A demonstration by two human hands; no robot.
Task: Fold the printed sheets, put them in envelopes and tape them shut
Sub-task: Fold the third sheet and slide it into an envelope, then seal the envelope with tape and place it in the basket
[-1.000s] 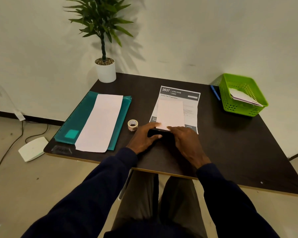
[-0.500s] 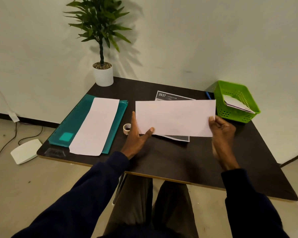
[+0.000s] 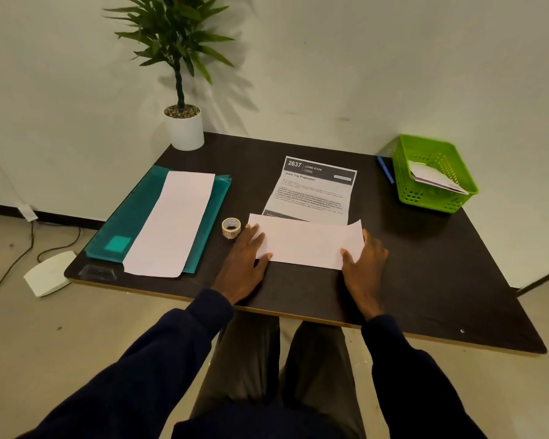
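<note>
The white envelope (image 3: 308,245) lies crosswise on the dark table (image 3: 425,280), close to the near edge, and both hands hold it by its short ends. The left hand (image 3: 246,261) grips the left end, with the thumb lying on the face of the paper near the lower corner. The right hand (image 3: 366,263) pinches the right end, thumb on top and fingers behind, and this end looks a little lifted from the table. The far long edge of the envelope covers the bottom of the printed sheet (image 3: 314,191), which lies flat and unfolded just behind it. The roll of tape (image 3: 231,228) stands just beside the left hand's fingers; whether it touches them I cannot tell. Further left a long white envelope (image 3: 171,223) rests on a teal folder (image 3: 130,217). At the far right corner a green basket (image 3: 431,201) holds some papers (image 3: 435,179), with a blue pen (image 3: 384,169) beside it. A potted plant (image 3: 184,128) stands at the far left corner.
</note>
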